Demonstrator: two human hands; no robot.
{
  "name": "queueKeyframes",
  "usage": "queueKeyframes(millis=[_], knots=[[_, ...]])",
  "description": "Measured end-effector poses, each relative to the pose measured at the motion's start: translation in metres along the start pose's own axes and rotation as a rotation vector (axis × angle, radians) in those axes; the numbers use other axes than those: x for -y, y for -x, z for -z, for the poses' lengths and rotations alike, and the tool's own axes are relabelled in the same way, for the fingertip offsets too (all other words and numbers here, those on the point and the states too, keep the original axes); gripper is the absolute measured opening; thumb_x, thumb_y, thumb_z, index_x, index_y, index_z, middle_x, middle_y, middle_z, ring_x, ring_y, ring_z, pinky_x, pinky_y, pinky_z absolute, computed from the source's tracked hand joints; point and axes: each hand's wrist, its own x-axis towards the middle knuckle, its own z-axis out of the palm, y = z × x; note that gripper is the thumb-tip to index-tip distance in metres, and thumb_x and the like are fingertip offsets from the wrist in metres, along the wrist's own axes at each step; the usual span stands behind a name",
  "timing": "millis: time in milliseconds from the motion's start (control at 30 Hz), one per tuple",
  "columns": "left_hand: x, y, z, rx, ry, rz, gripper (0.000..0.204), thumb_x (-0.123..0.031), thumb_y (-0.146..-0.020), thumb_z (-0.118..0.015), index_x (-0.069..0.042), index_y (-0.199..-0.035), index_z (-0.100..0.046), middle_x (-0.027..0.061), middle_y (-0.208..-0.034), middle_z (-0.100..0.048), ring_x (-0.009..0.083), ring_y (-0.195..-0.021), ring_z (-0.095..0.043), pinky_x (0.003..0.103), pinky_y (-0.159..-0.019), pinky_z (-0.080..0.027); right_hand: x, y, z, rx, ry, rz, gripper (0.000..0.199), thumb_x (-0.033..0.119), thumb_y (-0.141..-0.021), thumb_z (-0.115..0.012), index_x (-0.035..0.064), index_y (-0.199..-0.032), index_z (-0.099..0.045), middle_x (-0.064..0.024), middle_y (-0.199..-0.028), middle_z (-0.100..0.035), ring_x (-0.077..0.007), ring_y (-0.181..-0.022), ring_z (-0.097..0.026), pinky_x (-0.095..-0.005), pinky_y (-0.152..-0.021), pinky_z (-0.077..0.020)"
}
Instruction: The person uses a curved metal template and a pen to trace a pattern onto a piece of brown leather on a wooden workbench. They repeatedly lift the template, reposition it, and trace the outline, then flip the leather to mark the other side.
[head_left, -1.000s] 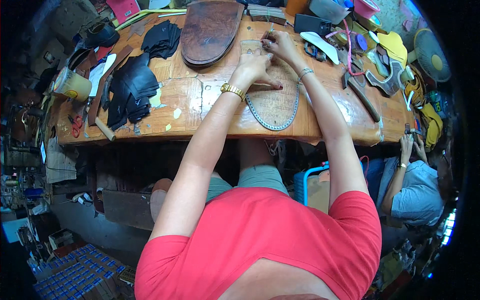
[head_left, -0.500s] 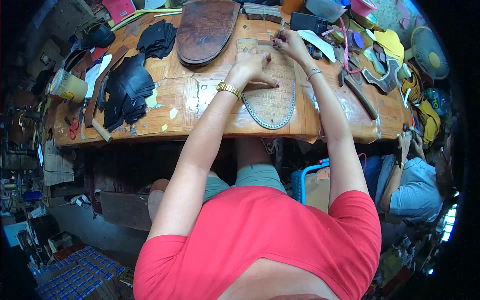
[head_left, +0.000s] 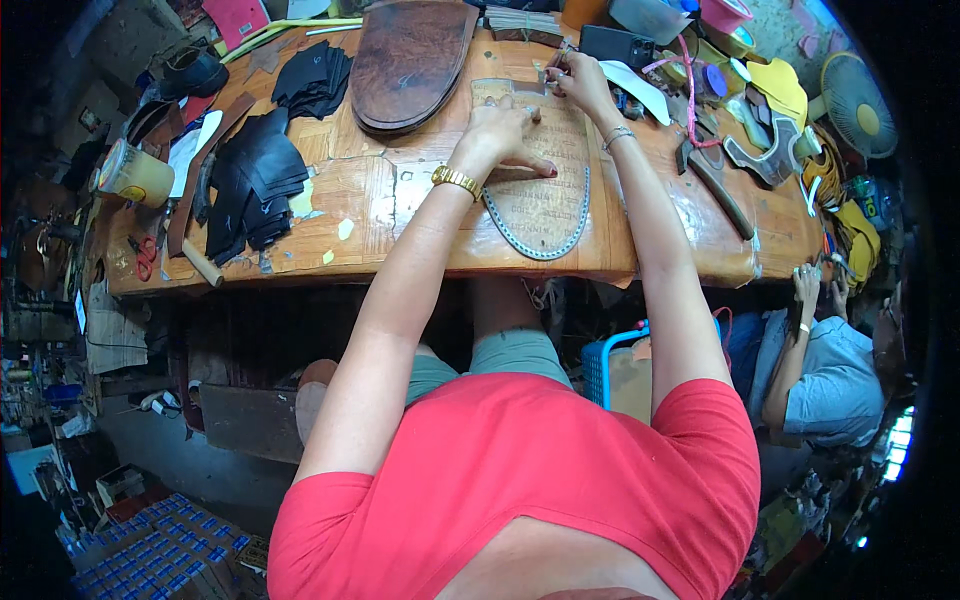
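My left hand (head_left: pixel 503 138) lies with its fingers spread on a U-shaped tan template (head_left: pixel 545 205) edged with a dotted pale strip, pressing it to the wooden table. Writing covers the template's face. By the template's far right edge, my right hand (head_left: pixel 582 85) is closed in a pinch on a thin pen-like tool (head_left: pixel 567 46), whose tip I cannot make out. Left of the template's far end lies a stack of rounded brown leather panels (head_left: pixel 412 65).
Black leather pieces (head_left: pixel 255 180), red-handled scissors (head_left: pixel 146 258) and a tub (head_left: pixel 135 172) occupy the left side. Rightward lie a hammer (head_left: pixel 715 190), a pink tape (head_left: pixel 692 95) and cluttered containers. A fan (head_left: pixel 860 105) stands beyond. Another person (head_left: pixel 825 370) works at the right.
My right hand has shifted slightly along the template's far right edge. My left hand stays in place. The other person's hands at the right have moved a little.
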Motion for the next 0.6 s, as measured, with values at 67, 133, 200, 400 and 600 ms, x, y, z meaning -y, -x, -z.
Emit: queueKeyframes(millis=[67,133,200,400,600], knots=[[0.000,0.002,0.001,-0.004,0.006,0.006,0.105,-0.081,-0.044,-0.068,-0.019,-0.128,-0.054,0.0177,-0.121,-0.054,0.0313,-0.110,-0.057,0.042,-0.090,-0.046,0.002,0.001,0.000,-0.019,0.030,0.014,0.017,0.019,-0.079,-0.068,0.0041,-0.086,-0.071,-0.0169,-0.080,-0.068,-0.0316,-0.076,-0.066,-0.0400,-0.071,-0.0519],[-0.001,0.001,0.001,-0.001,0.019,0.004,0.105,-0.081,-0.044,-0.068,-0.019,-0.128,-0.055,0.0173,-0.120,-0.054,0.0315,-0.110,-0.057,0.042,-0.090,-0.046,0.000,0.001,0.001,-0.019,0.009,0.009,0.016,0.018,-0.079,-0.068,0.0040,-0.086,-0.071,-0.0167,-0.081,-0.068,-0.0313,-0.077,-0.066,-0.0396,-0.072,-0.0519],[-0.001,0.000,0.001,0.000,0.033,-0.002,0.105,-0.081,-0.044,-0.068,-0.019,-0.127,-0.055,0.0169,-0.120,-0.054,0.0317,-0.110,-0.057,0.042,-0.090,-0.046,-0.006,0.001,0.000,-0.023,-0.023,0.007,0.016,0.016,-0.079,-0.068,0.0024,-0.086,-0.070,-0.0167,-0.080,-0.068,-0.0299,-0.075,-0.067,-0.0386,-0.071,-0.0524],[0.000,0.001,0.000,-0.006,0.033,0.006,0.104,-0.081,-0.044,-0.068,-0.019,-0.127,-0.056,0.0161,-0.119,-0.054,0.0315,-0.110,-0.056,0.041,-0.090,-0.046,-0.002,0.013,0.014,-0.002,-0.153,-0.125,0.015,0.007,-0.083,-0.063,-0.0069,-0.085,-0.066,-0.0167,-0.071,-0.067,-0.0223,-0.060,-0.069,-0.0330,-0.058,-0.0536],[0.000,0.001,-0.001,-0.014,0.032,0.000,0.104,-0.080,-0.045,-0.068,-0.019,-0.128,-0.056,0.0171,-0.121,-0.054,0.0317,-0.113,-0.055,0.042,-0.093,-0.044,-0.017,0.031,0.032,-0.038,-0.194,-0.199,0.012,0.004,-0.084,-0.061,-0.0071,-0.083,-0.063,-0.0126,-0.067,-0.066,-0.0176,-0.058,-0.068,-0.0281,-0.051,-0.0528]])
